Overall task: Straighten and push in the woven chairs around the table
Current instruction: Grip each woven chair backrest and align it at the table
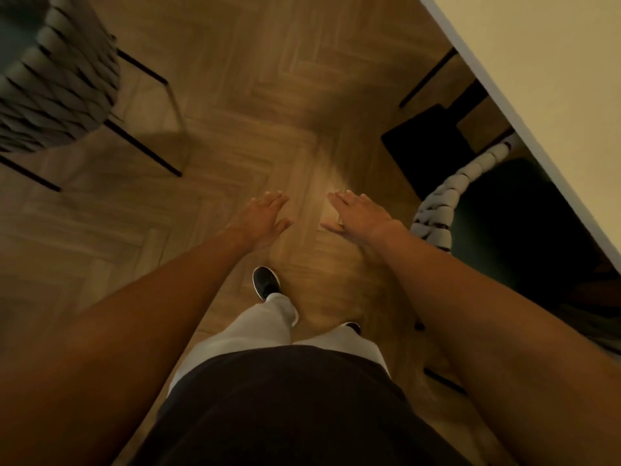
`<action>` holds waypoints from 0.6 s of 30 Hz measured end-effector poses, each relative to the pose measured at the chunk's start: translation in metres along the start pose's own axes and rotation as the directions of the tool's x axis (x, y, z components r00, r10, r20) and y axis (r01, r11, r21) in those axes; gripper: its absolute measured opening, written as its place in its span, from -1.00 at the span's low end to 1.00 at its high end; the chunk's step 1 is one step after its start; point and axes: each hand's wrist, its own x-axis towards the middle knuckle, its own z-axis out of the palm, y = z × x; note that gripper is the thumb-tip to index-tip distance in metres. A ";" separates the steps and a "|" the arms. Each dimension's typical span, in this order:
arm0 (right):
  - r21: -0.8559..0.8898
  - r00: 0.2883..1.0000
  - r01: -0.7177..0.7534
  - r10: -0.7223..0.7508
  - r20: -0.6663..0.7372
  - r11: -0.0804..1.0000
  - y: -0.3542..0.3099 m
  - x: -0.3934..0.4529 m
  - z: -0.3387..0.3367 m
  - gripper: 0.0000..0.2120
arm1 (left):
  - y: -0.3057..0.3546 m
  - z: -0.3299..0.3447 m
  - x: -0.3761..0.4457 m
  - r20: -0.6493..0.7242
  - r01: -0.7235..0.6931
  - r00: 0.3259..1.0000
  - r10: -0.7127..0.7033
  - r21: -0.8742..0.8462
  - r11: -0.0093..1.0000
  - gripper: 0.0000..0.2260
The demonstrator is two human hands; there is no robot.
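A grey woven chair (57,85) with thin black legs stands at the upper left, away from the table and turned at an angle. A second woven chair (437,210) with a dark seat is tucked partly under the white table (544,105) on the right. My left hand (262,220) and my right hand (359,213) are stretched out in front of me over the floor, fingers straight, holding nothing. My right hand is just left of the second chair's woven back, not touching it.
The floor (235,62) is herringbone wood, with open room between the two chairs. Black table legs and a dark base (433,142) show under the tabletop edge. My feet in dark shoes (265,280) stand on the floor below my hands.
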 end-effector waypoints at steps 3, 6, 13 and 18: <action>0.000 0.999 0.017 -0.017 0.026 1.000 -0.025 0.043 -0.025 -0.28 | -0.041 -0.021 0.005 -0.013 0.055 0.998 -0.056 -0.041 0.998 -0.44; -0.025 0.997 0.057 -0.056 0.049 0.998 -0.052 0.082 -0.049 -0.28 | -0.081 -0.041 0.006 -0.018 0.104 0.994 -0.105 -0.080 0.991 -0.43; -0.074 0.982 0.166 -0.158 0.103 0.983 -0.094 0.169 -0.110 -0.28 | -0.152 -0.080 0.014 -0.057 0.220 0.971 -0.233 -0.176 0.959 -0.44; -0.154 0.959 0.265 -0.244 0.143 0.952 -0.113 0.249 -0.162 -0.31 | -0.194 -0.110 0.034 -0.073 0.321 0.934 -0.350 -0.260 0.911 -0.44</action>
